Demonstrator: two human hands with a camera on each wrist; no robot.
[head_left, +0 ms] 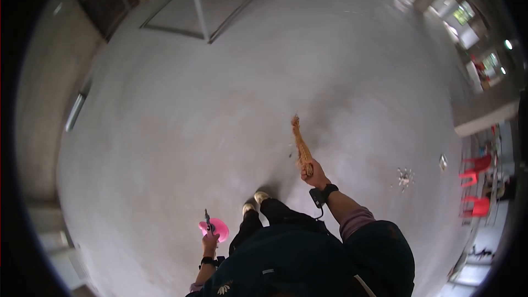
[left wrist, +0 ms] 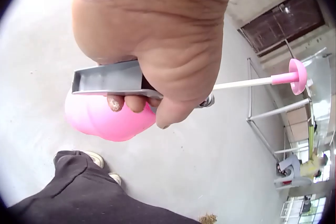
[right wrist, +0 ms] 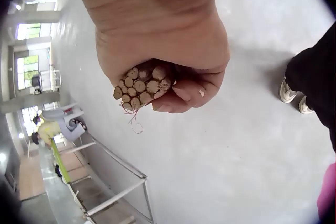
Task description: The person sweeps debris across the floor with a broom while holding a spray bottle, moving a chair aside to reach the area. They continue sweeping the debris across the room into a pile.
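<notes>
My right hand [head_left: 314,173] grips a tan straw broom [head_left: 301,146], its bound stalks pointing forward over the floor. Cut stalk ends [right wrist: 139,87] with loose red thread stick out of the fist in the right wrist view. The left hand [head_left: 209,243], low at my left side, holds a grey channel-shaped metal handle [left wrist: 107,77] with fingers curled round it. Behind that handle is a rounded pink plastic part [left wrist: 110,119]. A white rod [left wrist: 244,84] ending in a pink disc [left wrist: 298,77] extends past the hand. Much of the handle is hidden by the palm.
Grey concrete floor [head_left: 220,104] spreads around my shoes [head_left: 261,196]. A metal-framed table [head_left: 201,11] stands ahead on the left, with a seated person [right wrist: 50,128] beside it. Pale scraps [head_left: 405,179] lie on the floor at right; farther right are red chairs [head_left: 476,170].
</notes>
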